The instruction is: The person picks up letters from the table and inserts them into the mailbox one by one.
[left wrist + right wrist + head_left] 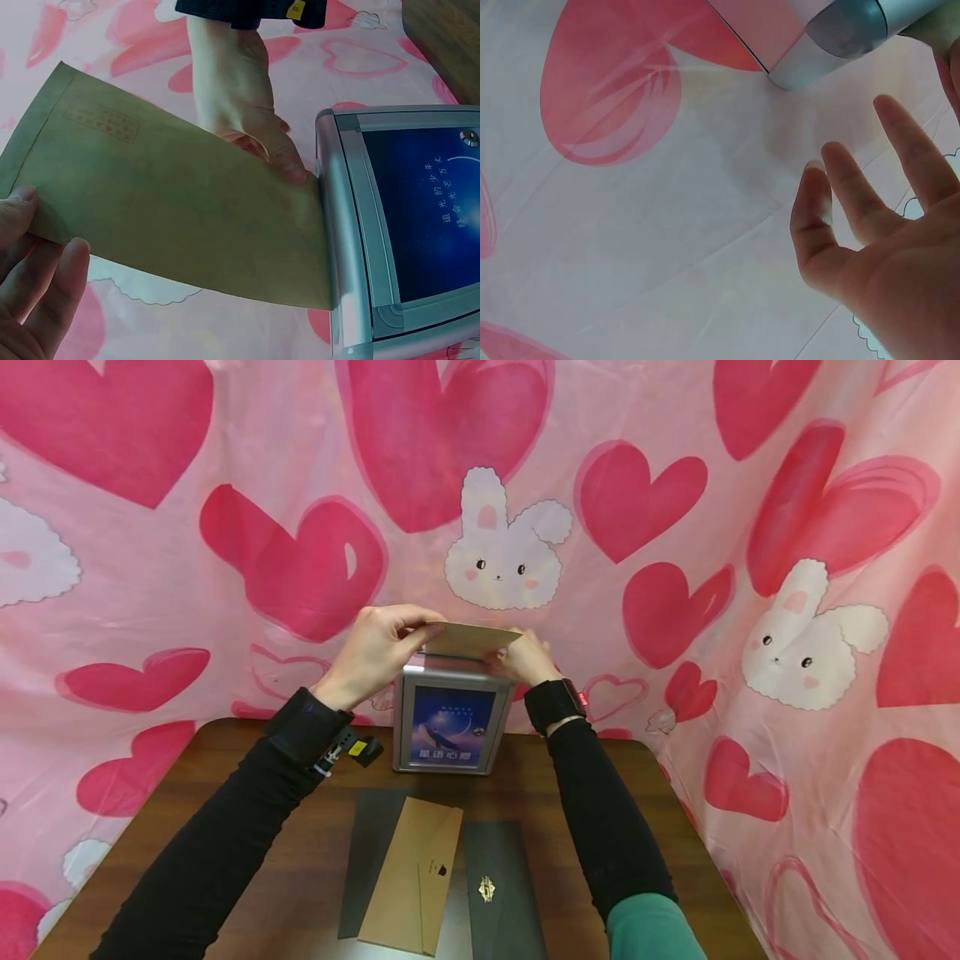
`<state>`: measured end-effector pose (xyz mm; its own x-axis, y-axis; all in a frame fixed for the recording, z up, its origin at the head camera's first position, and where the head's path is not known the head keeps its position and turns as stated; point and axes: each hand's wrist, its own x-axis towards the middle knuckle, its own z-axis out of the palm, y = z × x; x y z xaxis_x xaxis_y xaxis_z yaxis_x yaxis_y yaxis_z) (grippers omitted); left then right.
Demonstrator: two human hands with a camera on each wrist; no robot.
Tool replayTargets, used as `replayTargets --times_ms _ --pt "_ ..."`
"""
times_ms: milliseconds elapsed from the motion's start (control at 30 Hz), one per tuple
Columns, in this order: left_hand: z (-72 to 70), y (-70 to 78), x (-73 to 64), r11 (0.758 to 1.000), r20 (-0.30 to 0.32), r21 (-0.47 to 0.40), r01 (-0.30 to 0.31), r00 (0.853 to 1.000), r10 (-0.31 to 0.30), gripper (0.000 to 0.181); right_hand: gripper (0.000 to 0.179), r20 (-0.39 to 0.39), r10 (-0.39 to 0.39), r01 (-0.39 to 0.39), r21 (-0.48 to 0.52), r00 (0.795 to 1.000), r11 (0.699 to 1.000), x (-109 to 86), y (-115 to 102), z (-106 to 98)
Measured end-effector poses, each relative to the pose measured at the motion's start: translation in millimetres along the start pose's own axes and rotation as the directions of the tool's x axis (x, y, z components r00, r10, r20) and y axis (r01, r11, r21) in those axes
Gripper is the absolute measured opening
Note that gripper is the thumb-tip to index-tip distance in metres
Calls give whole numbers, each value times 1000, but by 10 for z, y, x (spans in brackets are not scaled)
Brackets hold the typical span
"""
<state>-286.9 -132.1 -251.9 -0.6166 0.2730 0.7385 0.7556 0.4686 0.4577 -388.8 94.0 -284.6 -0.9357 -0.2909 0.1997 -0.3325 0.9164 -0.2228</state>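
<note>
Both hands hold a brown paper envelope over a silver-framed box with a blue poster front. My left hand pinches the envelope's left end between thumb and fingers. My right hand grips the other end low down, right at the box top. In the left wrist view, red print shows on the envelope, and its lower end meets the edge of the box. Several fingers of the right hand spread free of the paper in the right wrist view.
On the wooden table in front of the box lie a brown envelope, a dark envelope partly under it, and another dark envelope with a gold emblem. A pink cloth with hearts and rabbits hangs behind.
</note>
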Motion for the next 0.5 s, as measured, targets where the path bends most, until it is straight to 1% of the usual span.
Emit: replayTargets --times_ms 100,200,300,400,500 --pt "14 -14 12 1000 -6 7 18 1000 -18 16 37 -15 -38 38 11 999 999 -1 18 8" --pt "35 -36 26 999 -5 9 36 999 -36 17 37 -32 -45 46 30 998 998 -19 35 18" --pt "64 -68 29 999 2 7 53 999 -53 17 33 -47 -30 32 49 998 998 -50 49 27" --pt "92 -114 21 997 5 0 73 997 -73 18 18 -50 -3 5 53 999 999 -85 47 23" --pt "118 -162 10 996 3 -1 90 996 -90 19 23 -57 16 -13 57 998 998 -120 32 4"
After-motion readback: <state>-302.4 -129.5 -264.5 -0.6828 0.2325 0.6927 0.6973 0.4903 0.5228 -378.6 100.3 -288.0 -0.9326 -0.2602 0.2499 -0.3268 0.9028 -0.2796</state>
